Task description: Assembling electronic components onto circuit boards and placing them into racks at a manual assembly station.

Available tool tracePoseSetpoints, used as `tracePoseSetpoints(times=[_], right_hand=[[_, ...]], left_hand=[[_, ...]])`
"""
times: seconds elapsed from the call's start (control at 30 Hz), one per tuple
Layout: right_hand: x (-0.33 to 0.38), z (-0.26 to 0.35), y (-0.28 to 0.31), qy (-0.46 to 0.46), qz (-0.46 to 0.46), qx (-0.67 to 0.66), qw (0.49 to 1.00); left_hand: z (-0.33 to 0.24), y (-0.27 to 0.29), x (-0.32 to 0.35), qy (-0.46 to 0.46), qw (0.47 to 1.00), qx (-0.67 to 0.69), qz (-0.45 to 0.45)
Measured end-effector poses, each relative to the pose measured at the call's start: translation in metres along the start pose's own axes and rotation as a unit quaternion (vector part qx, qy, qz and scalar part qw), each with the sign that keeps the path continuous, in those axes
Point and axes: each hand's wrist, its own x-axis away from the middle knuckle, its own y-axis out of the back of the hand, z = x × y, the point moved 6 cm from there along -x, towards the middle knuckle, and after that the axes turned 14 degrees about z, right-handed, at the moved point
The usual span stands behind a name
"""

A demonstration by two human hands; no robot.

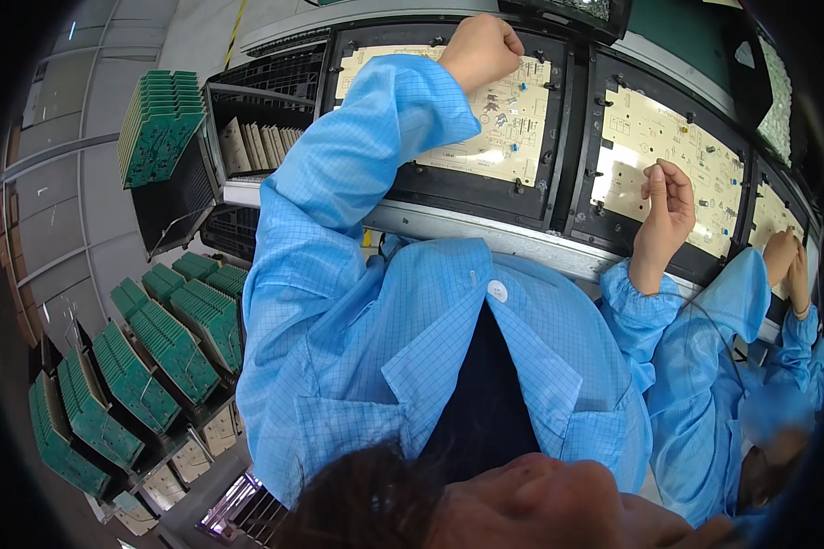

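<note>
Beige circuit board (499, 137) lies under the curled left hand (476, 53); the right hand (668, 218), fingers bent, is over another board (716, 188). Whether they pinch anything, one cannot tell.

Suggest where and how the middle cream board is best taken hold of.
Probably by the left and right edges of the middle board, between the black clips, coming from above: it lies flat inside a dark frame, and small parts dot its face. Whether the clips overlap it is too small to tell.
</note>
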Motion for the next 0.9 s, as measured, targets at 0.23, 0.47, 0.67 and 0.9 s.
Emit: tracePoseSetpoints(times=[0.23,0.47,0.67,0.9], right_hand=[[-0.001,0.0,-0.001,0.0,-0.01,0.003,1.0],[0.002,0.002,-0.001,-0.001,-0.012,0.022,1.0],[-0.003,0.004,-0.01,-0.003,-0.009,0.042,0.999],[-0.031,0.047,-0.035,-0.065,0.184,0.05,0.98]], left_hand=[[-0.006,-0.009,-0.004,0.012,1.0,-0.021,0.018],[-0.006,-0.013,-0.008,0.013,0.999,-0.045,0.024],[0.001,-0.027,-0.023,-0.06,0.992,-0.112,-0.015],[-0.021,-0.004,0.025,-0.031,0.99,-0.127,0.053]])
